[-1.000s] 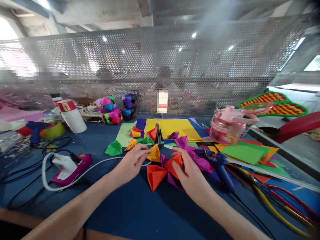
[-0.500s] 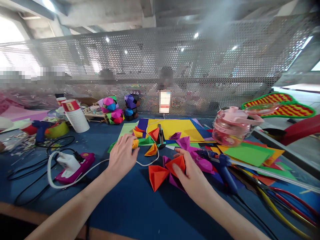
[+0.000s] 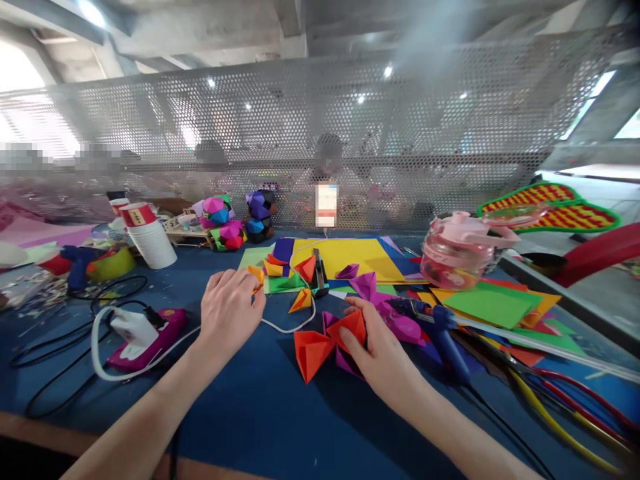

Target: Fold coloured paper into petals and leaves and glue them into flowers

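My right hand [image 3: 377, 343] is closed on an orange folded paper piece [image 3: 353, 328], thumb pressed on its face. Purple folded paper [image 3: 345, 363] and a second orange piece [image 3: 311, 352] lie against it and look joined to it. My left hand [image 3: 230, 307] is closed, with a yellow-orange folded paper piece [image 3: 257, 276] at its fingertips. Between and beyond the hands lie a yellow folded piece [image 3: 301, 301], a green one [image 3: 286, 284] and an orange one [image 3: 306, 269]. Purple folded pieces [image 3: 364, 285] sit beyond my right hand.
A blue glue gun [image 3: 445, 340] and scissors [image 3: 565, 387] lie at right, near paper sheets [image 3: 493, 308] and a pink-lidded jug [image 3: 457, 257]. At left are a magenta power strip [image 3: 150, 347], cables, and stacked paper cups [image 3: 150, 240]. A box cutter [image 3: 319, 273] lies centrally.
My left hand has moved a little to the left and up, and the yellow-orange piece has moved with it. My right hand keeps its hold on the orange piece. The view has shifted slightly.
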{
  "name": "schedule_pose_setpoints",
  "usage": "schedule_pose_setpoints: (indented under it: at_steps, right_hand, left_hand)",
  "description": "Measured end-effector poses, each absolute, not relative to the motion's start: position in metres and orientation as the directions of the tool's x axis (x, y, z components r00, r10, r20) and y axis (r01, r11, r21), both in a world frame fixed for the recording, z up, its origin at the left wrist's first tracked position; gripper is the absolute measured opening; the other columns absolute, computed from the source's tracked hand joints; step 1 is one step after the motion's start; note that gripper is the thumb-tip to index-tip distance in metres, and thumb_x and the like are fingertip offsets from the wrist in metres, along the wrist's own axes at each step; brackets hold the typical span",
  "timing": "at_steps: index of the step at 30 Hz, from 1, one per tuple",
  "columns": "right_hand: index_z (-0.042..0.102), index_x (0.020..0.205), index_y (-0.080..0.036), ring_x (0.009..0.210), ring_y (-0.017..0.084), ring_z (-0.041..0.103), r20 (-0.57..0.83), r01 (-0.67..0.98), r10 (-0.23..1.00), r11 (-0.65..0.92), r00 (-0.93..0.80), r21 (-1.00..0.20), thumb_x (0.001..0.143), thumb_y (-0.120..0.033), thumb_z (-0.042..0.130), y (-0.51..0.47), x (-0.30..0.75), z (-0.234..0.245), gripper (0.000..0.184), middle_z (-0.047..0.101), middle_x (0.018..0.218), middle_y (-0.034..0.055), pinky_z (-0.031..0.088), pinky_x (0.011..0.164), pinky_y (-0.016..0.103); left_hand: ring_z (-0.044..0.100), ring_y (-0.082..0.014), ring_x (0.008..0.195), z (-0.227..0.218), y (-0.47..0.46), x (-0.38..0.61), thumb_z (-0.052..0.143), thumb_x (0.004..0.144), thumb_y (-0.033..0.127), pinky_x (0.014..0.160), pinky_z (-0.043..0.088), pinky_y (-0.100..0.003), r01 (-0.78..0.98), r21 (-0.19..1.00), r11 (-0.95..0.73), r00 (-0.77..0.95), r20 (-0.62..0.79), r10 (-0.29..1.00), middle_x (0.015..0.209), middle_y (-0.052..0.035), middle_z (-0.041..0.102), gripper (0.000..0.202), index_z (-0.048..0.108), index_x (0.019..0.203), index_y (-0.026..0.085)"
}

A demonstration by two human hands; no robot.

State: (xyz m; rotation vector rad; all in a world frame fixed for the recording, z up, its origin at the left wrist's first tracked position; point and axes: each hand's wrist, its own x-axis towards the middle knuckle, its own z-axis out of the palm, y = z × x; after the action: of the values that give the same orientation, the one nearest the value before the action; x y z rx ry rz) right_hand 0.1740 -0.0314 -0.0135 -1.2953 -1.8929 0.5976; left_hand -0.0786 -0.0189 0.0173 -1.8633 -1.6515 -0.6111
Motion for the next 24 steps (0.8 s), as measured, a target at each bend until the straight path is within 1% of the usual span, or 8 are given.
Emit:
schedule_pose_setpoints:
  at_steps: [2,5,7,9,12,16,20,24]
  right_hand:
    - [0.042,0.128,-0.022,0.115,0.028,0.057,0.321,0.571,0.925,0.378,-0.203,-0.729,0.090,-0.034,0.046,-0.031,0.174,-0.013,0.041,0.058,0.120,0.0130,0.047,0.097,0.047]
    - [0.041,0.128,-0.022,0.115,0.027,0.056,0.297,0.569,0.936,0.349,-0.187,-0.744,0.090,-0.035,0.045,-0.031,0.173,-0.013,0.041,0.057,0.121,0.0134,0.046,0.098,0.048]
    - [0.041,0.128,-0.020,0.114,0.027,0.056,0.296,0.563,0.939,0.342,-0.175,-0.753,0.090,-0.035,0.044,-0.031,0.173,-0.013,0.041,0.058,0.119,0.0139,0.045,0.098,0.047]
    - [0.041,0.126,-0.019,0.112,0.027,0.057,0.312,0.550,0.936,0.349,-0.164,-0.759,0.089,-0.034,0.042,-0.030,0.173,-0.013,0.039,0.058,0.116,0.0140,0.045,0.098,0.047]
    - [0.042,0.125,-0.019,0.110,0.025,0.058,0.310,0.532,0.939,0.342,-0.152,-0.775,0.089,-0.029,0.040,-0.029,0.174,-0.014,0.037,0.058,0.115,0.0134,0.045,0.098,0.047]
    - [0.043,0.124,-0.019,0.108,0.024,0.060,0.303,0.515,0.940,0.340,-0.156,-0.787,0.087,-0.020,0.038,-0.026,0.176,-0.014,0.037,0.059,0.113,0.0123,0.046,0.096,0.045]
    - [0.045,0.123,-0.019,0.104,0.023,0.061,0.322,0.478,0.934,0.357,-0.157,-0.803,0.084,-0.013,0.039,-0.022,0.181,-0.013,0.040,0.060,0.111,0.0111,0.047,0.093,0.043]
    - [0.048,0.121,-0.020,0.102,0.020,0.061,0.370,0.399,0.923,0.379,-0.103,-0.835,0.083,-0.010,0.041,-0.016,0.185,-0.011,0.039,0.062,0.109,0.0089,0.048,0.092,0.039]
  left_hand:
    - [0.061,-0.0259,0.081,0.019,-0.024,-0.081,0.049,0.084,0.018,0.085,0.042,-0.042,0.982,-0.187,-0.034,0.145,0.624,0.768,0.077,-0.0074,0.067,0.018,0.060,0.071,0.020]
    - [0.062,-0.0293,0.078,0.015,-0.026,-0.089,0.049,0.080,0.016,0.080,0.042,-0.045,0.961,-0.276,-0.003,0.149,0.510,0.847,0.073,-0.0102,0.066,0.017,0.060,0.067,0.019]
    - [0.062,-0.0310,0.079,0.013,-0.026,-0.095,0.051,0.080,0.018,0.078,0.042,-0.045,0.956,-0.292,0.006,0.139,0.473,0.870,0.074,-0.0117,0.066,0.015,0.060,0.067,0.018]
    - [0.061,-0.0322,0.080,0.012,-0.025,-0.097,0.055,0.081,0.026,0.078,0.043,-0.045,0.959,-0.282,0.008,0.131,0.468,0.874,0.077,-0.0125,0.066,0.014,0.062,0.072,0.018]
    - [0.061,-0.0310,0.082,0.014,-0.024,-0.094,0.057,0.084,0.036,0.079,0.043,-0.045,0.977,-0.213,-0.009,0.120,0.516,0.848,0.083,-0.0117,0.066,0.020,0.062,0.080,0.017]
    - [0.061,-0.0260,0.084,0.016,-0.023,-0.083,0.052,0.090,0.034,0.085,0.042,-0.042,0.988,-0.088,-0.130,0.157,0.572,0.805,0.089,-0.0073,0.067,0.018,0.061,0.085,0.019]
    - [0.061,-0.0237,0.086,0.013,-0.023,-0.076,0.051,0.091,0.031,0.086,0.042,-0.039,0.958,0.023,-0.286,0.237,0.500,0.833,0.087,-0.0049,0.067,0.018,0.062,0.082,0.019]
    - [0.060,-0.0218,0.084,0.011,-0.024,-0.073,0.051,0.092,0.030,0.082,0.042,-0.037,0.922,0.150,-0.358,0.261,0.443,0.858,0.086,-0.0046,0.066,0.020,0.062,0.080,0.019]
